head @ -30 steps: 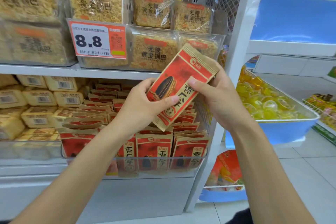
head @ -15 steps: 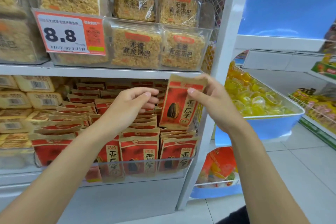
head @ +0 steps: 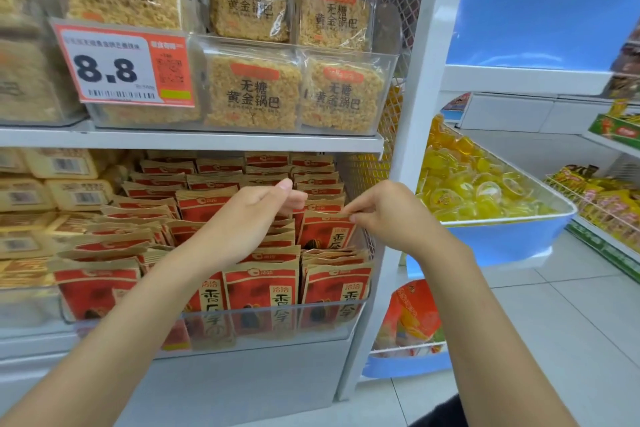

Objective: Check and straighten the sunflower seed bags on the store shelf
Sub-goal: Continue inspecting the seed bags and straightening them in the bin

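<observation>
Several red-and-tan sunflower seed bags [head: 259, 291] stand in rows inside a clear bin [head: 263, 322] on the lower shelf. My right hand [head: 388, 215] pinches the top edge of one seed bag [head: 327, 232], which stands upright, partly sunk into the right-hand row. My left hand [head: 242, 218] reaches over the middle rows with its fingers extended toward the bags behind; whether it touches them is unclear.
Clear bins of rice-crust snack packs [head: 252, 94] and an 8.8 price tag [head: 121, 66] sit on the shelf above. Pale yellow packets [head: 41, 198] fill the left. A white upright post [head: 415, 114] borders the right, beside a blue tub of yellow jelly cups [head: 485, 198].
The seed bag went from tilted in both hands in front of the shelf down into the right-hand row. My left hand let go of it and moved over the middle rows.
</observation>
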